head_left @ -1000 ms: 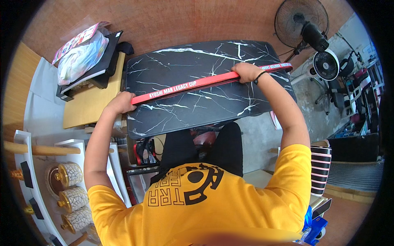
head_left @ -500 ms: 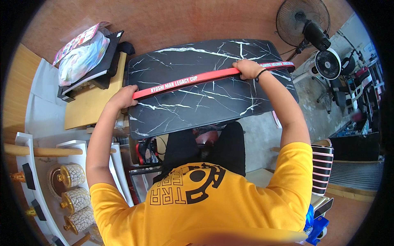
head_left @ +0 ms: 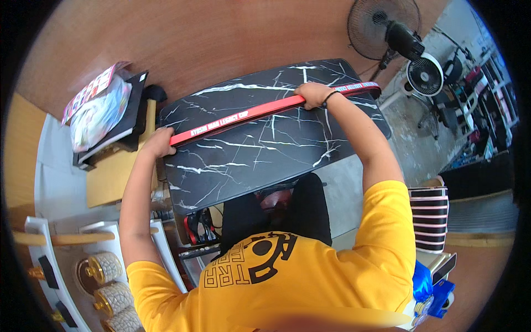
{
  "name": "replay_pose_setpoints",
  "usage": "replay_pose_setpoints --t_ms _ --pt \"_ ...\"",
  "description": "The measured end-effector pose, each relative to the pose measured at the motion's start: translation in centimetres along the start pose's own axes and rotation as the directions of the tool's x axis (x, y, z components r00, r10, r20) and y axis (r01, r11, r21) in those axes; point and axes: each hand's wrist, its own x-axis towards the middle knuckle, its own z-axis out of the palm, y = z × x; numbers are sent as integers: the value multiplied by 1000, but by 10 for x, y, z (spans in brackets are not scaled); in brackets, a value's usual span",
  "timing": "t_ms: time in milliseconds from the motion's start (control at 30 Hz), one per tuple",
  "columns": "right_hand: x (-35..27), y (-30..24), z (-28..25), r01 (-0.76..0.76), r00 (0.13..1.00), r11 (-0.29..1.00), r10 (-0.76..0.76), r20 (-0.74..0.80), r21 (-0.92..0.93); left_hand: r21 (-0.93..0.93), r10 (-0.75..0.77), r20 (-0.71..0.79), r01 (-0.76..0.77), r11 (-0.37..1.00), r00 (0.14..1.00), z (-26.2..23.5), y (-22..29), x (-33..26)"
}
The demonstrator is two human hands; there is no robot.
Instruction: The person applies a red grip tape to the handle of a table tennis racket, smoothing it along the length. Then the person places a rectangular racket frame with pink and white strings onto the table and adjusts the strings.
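Note:
A long red ribbon strap [head_left: 265, 108] with white printed lettering stretches slantwise over the black table, higher on the right. My left hand [head_left: 159, 143] is closed on its left end, by the table's left edge. Farther right, my right hand [head_left: 313, 95], with a dark band at the wrist, pinches the strap from above. Beyond that hand the strap runs on and curves round at the table's far right. A second layer with a dark edge shows just under the red one. Beneath lies the black tabletop [head_left: 221, 180] with white marble veins.
At the left, a plastic bag [head_left: 102, 119] lies on a black device over a wooden surface. Gold-lidded jars [head_left: 113, 296] stand on a lower-left shelf. Two fans, one black [head_left: 404, 39] and one white [head_left: 425, 74], stand at the upper right. A striped black case [head_left: 428, 218] is at the right.
The whole view has tilted and shifted, so the table sits more slanted and lower at its left. Both hands keep their hold on the strap, with little visible movement relative to the table.

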Motion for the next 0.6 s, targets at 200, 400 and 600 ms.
replay_pose_setpoints --t_ms 200,400,600 --pt "-35 30 6 -165 983 986 161 -89 -34 -6 -8 7 8 1000 1000 -3 2 -1" --pt "-64 62 12 -322 944 944 314 -98 -69 -4 7 32 -7 1000 999 -5 -2 6" --pt "-58 76 17 -308 951 946 303 -68 -99 9 -18 48 17 1000 999 -8 -2 11"
